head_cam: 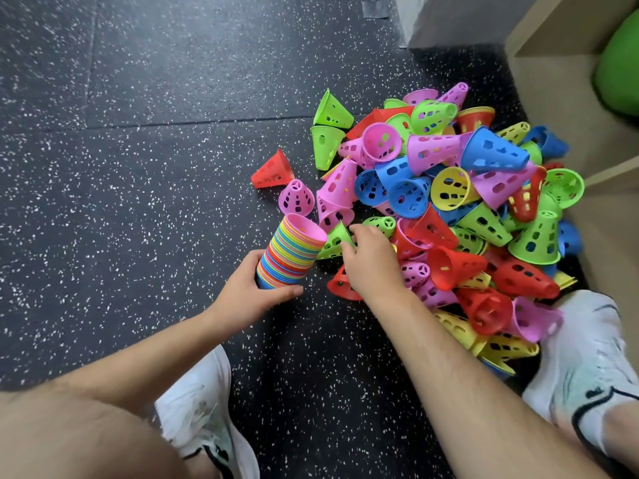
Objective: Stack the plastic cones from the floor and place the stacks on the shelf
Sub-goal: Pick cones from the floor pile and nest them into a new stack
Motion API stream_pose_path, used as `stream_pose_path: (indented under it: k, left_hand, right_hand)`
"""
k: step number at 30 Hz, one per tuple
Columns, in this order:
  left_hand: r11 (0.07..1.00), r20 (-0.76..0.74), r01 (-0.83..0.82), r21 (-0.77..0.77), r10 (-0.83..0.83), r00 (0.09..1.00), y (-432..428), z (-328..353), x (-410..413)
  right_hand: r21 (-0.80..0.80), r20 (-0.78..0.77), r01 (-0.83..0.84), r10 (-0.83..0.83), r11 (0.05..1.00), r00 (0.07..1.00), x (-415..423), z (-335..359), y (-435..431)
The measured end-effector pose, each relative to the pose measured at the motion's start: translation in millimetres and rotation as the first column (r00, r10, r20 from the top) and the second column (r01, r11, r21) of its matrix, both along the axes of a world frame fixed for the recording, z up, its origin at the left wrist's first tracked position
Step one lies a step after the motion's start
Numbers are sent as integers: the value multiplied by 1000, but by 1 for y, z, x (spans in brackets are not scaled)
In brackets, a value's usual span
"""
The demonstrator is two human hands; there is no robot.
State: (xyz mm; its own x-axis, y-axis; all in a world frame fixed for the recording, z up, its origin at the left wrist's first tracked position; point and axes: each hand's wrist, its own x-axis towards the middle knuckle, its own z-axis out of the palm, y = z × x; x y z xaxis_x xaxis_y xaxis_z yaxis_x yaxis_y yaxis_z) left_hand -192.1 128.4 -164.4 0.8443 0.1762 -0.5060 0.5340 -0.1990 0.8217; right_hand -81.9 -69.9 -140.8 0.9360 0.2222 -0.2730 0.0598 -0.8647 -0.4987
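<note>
Grips with the left hand (257,288) the lower end of a tall multicoloured stack of nested cones (294,252), fingers and thumb curled round it. Holds it just left of the view's middle, tilted toward 1 o'clock, with a pink cone at its upper end. Pinches with the right hand (370,267) the rim of a loose green cone (333,242) lying just beside the stack's top, at its 3 o'clock, on the near edge of the heap. Reads, as a judgement, as well begun but far from done. Has many cones nested in the held stack already. Has still to clear a large heap of loose cones (449,209) in pink, blue, green, yellow and red, spread over the dark speckled floor (138,167) from the middle toward 3 o'clock and right up to the foot of the shelf (553,81). Includes a few strays set apart: a red cone (273,172) at 11 o'clock of the stack and two green cones (328,126) at the heap's 10 o'clock edge. Shows no stack on the visible part of the shelf at 1 to 2 o'clock, only a green ball (619,63). Leaves, most likely, adding the pinched cone, working through the heap, then carrying the stacks to the shelf.
</note>
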Motion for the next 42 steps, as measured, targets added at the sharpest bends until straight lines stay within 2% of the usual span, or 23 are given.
stream_pose_path:
  k: [2,5,8,11,14,17,20,23,25,27,29,36,42]
  left_hand:
    - [1000,0,-4,0,4,1000,1,3,-1]
    - [1000,0,-11,-5,11,1000,4,3,-4]
    - [999,-6,-27,-20,27,1000,7,1,-4]
    - [1000,-7,-26,-15,26,1000,8,0,-5]
    - [1000,-1,-24,-7,24,1000,9,0,-3]
    - [1000,10,-15,-8,15,1000,10,0,0]
    - [1000,23,-15,5,15,1000,11,3,4]
    - [1000,38,-26,-6,27,999,10,3,6]
    - [999,38,-43,-16,44,998,9,5,7]
    - [998,37,-64,-23,64,997,7,6,7]
    - [997,35,-78,-19,78,996,6,10,4]
    - [985,91,-141,-94,150,985,-4,38,5]
    - [981,158,-133,-141,155,975,-8,61,21]
  right_hand:
    - [-4,-1,10,-10,1000,1000,-1,-6,1]
    - [83,21,32,-34,996,999,-4,-11,0]
    - [176,246,51,-94,983,965,-9,-9,0]
    - [356,411,82,-235,931,881,-8,-2,5]
    - [471,434,41,-273,881,859,-1,7,12]
    - [506,452,-78,-187,859,872,4,20,19]
    - [525,432,-197,-60,828,900,2,25,26]
    - [542,345,-264,75,797,935,-2,28,30]
    - [548,217,-244,146,800,965,-5,31,32]
    - [572,85,-174,154,801,985,-8,32,35]
    - [585,14,-133,153,800,988,-9,31,37]
    - [615,47,-266,302,742,952,4,55,31]
    - [633,98,-331,352,700,931,30,84,17]
